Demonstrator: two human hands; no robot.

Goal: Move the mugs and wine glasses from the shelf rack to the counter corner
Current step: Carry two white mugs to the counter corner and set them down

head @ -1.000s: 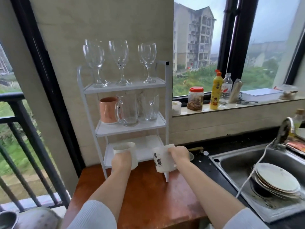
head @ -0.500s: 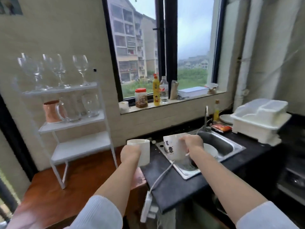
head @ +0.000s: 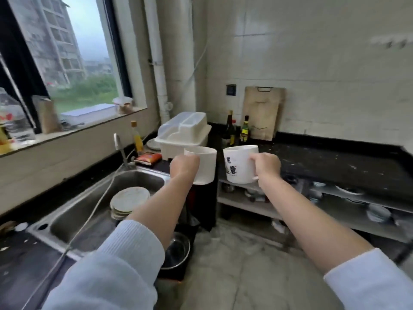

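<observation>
The black counter [head: 335,162] carries a white dish rack [head: 183,135], with 3 bottles [head: 237,130] just right of it.

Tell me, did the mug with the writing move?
Yes. The printed mug, held by the right hand, went from over the sink rightward, past it toward the black counter.

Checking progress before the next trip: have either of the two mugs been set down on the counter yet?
No: the left hand holds the plain mug and the right hand the printed mug, both in the air.

White mug [head: 206,165], black-lettered mug [head: 238,165]
</observation>
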